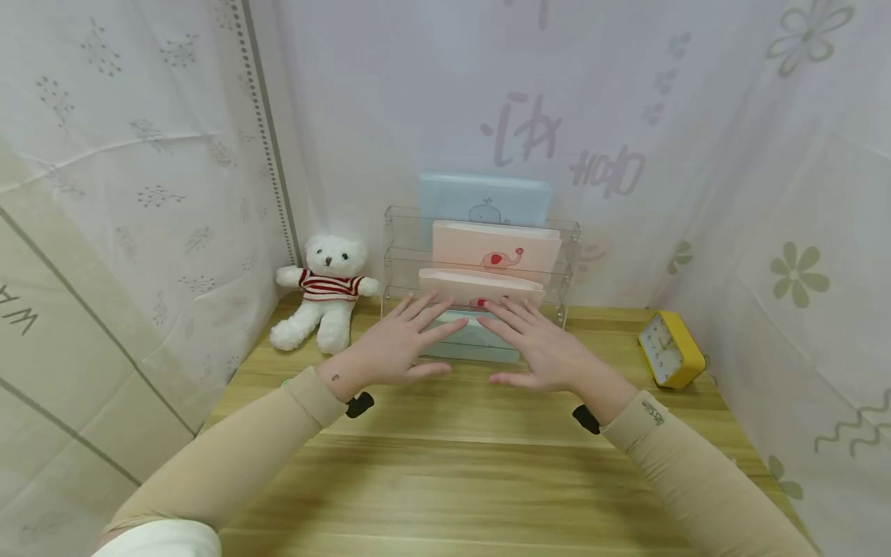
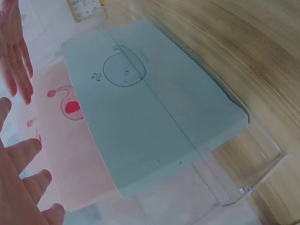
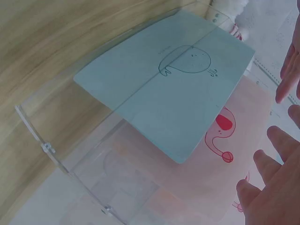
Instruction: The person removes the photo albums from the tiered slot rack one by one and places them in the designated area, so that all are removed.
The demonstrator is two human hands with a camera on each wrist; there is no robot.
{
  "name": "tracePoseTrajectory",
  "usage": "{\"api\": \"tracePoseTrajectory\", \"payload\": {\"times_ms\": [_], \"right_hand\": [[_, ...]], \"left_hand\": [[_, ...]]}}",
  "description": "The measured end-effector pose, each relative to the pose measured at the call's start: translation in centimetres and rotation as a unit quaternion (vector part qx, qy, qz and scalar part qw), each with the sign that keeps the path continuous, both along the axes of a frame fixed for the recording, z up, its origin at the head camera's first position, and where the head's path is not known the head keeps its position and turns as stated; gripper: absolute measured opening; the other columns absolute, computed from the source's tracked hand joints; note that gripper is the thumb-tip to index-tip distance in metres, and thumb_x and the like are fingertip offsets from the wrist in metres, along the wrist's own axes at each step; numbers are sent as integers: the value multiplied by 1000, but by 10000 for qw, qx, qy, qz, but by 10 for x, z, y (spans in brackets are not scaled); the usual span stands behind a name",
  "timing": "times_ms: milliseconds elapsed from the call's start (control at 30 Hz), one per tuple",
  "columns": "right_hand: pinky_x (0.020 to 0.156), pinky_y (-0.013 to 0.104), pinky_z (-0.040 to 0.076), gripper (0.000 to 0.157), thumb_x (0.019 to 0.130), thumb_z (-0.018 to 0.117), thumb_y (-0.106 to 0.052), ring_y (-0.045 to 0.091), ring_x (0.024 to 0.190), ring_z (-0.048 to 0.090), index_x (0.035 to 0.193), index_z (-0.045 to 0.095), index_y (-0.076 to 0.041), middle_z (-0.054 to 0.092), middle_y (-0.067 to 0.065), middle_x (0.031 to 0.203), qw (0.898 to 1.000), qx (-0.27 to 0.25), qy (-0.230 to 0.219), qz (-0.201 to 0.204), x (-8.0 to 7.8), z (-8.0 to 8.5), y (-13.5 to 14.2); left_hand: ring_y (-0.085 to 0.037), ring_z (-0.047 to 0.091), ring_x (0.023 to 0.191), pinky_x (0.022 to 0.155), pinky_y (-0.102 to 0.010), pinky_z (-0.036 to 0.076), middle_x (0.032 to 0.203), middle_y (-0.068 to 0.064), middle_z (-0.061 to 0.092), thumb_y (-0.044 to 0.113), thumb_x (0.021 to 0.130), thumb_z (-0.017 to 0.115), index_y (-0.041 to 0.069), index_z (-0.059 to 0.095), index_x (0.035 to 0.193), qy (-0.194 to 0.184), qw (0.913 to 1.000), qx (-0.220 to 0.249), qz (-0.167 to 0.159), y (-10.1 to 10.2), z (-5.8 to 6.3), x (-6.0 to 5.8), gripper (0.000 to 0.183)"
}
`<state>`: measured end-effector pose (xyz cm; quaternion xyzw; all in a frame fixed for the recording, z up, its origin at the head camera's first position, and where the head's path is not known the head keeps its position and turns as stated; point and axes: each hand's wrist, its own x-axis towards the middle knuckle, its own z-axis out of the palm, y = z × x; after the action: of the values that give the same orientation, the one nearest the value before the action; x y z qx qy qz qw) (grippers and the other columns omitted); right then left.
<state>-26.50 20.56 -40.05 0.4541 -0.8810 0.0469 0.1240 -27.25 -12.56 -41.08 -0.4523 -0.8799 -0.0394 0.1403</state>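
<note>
A clear tiered rack point(image 1: 572, 267) stands at the back of the table with several thin booklets in it. At the rear is a light blue booklet point(image 1: 445, 199) with a whale drawing. Before it stand a pink booklet point(image 1: 455, 246) with a red elephant and another pink booklet point(image 1: 480, 281). The lowest front tier holds a blue-green booklet point(image 2: 136, 122), whose whale drawing shows in both wrist views. My left hand point(image 1: 393, 340) and right hand point(image 1: 550, 348) hover palms down before the rack, fingers spread and holding nothing. In the head view they overlap the front booklets.
A white teddy bear point(image 1: 330, 288) in a red-striped top sits left of the rack. At the right is a yellow clock point(image 1: 685, 352). The wooden table point(image 1: 445, 480) extends toward me, with patterned curtains point(image 1: 174, 155) around its sides and back.
</note>
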Motion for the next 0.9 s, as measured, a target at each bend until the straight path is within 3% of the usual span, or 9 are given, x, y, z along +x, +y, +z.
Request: {"api": "tracePoseTrajectory", "payload": {"times_ms": [133,267,367,500,567,667,767,900], "right_hand": [[131,72,30,98,99,73,-64,49,166,31,172,36,-10,35,20,179,9997,-240,89,12,0,-4,1],[125,66,44,84,96,85,-44,49,154,50,162,51,-4,53,23,167,9948,-889,492,-45,-3,-12,2],[114,58,56,67,95,87,-32,43,136,65,149,63,-2,66,21,149,9870,-1380,745,-356,-5,-19,2],[98,51,63,49,97,85,-28,34,112,71,134,68,-1,71,16,128,9762,-1739,688,-1097,-4,-28,3],[93,49,64,47,98,85,-30,33,106,71,130,67,0,70,16,123,9702,-1784,569,-1537,-5,-33,3],[90,49,64,52,100,84,-36,34,104,71,129,64,2,70,19,122,9587,-1782,219,-2204,-3,-40,3],[94,51,63,63,103,78,-48,37,111,71,135,61,3,70,21,128,9409,-1714,-297,-2905,0,-46,1],[104,57,60,77,103,72,-58,43,125,69,145,55,5,69,25,139,9133,-1809,-950,-3525,2,-52,-5]], "left_hand": [[-48,25,169,134,-71,26,182,-19,30,62,107,63,29,31,176,37,9998,202,-30,1,0,-3,83],[-50,32,166,131,-71,32,176,-21,39,57,106,68,22,39,173,392,9965,738,39,0,-4,-8,81],[-51,38,162,130,-68,37,172,-24,45,51,103,74,15,44,170,600,9887,1341,291,-2,-13,-13,81],[-55,38,161,129,-68,39,170,-27,45,42,101,79,11,43,169,360,9715,2183,853,-7,-29,-19,84],[-55,35,162,127,-70,39,171,-27,42,40,102,78,11,40,171,67,9596,2541,1204,-9,-39,-21,84],[-53,30,164,128,-72,36,175,-26,35,40,104,74,13,33,174,-448,9343,3068,1758,-12,-54,-25,85],[-49,27,166,129,-73,33,180,-23,26,44,108,67,19,21,178,-993,8989,3613,2270,-16,-70,-28,87],[-45,28,167,131,-70,32,182,-20,23,46,111,61,24,12,179,-1425,8546,4192,2713,-22,-88,-31,87]]}}
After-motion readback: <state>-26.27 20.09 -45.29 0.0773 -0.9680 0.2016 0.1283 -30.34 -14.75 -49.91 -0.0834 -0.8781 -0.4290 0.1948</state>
